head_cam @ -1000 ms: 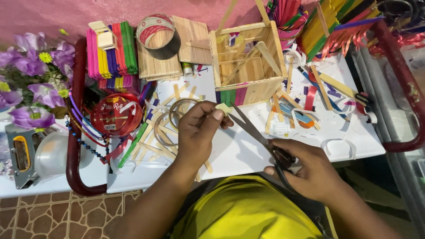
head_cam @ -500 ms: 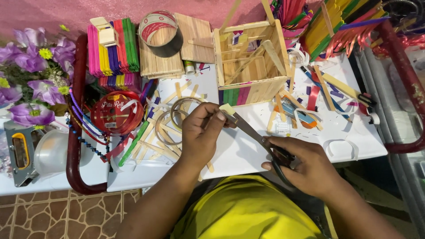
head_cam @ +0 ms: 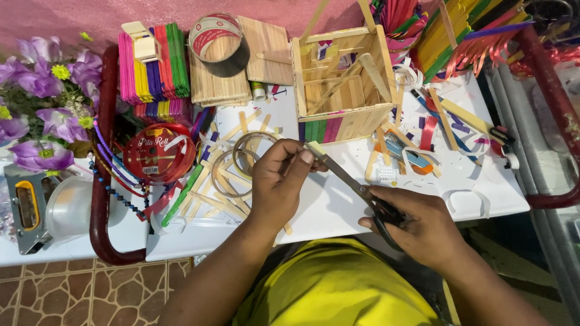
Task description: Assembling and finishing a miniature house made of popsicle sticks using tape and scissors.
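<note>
over white board | scissors (head_cam: 356,187) in right hand (head_cam: 417,226) | blades point up-left

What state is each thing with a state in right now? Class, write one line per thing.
Left hand: pinching a small piece of stick.
Right hand: gripping the scissors' handles.
Scissors: blades at the piece.
Wooden stick box: open-topped, standing on the white board.
Tape roll: resting on stacked sticks.
Red ribbon reel: lying flat.

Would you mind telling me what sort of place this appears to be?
Probably a home craft table: stacks of coloured craft sticks, a half-built stick box, and scissors in the right hand.
</note>
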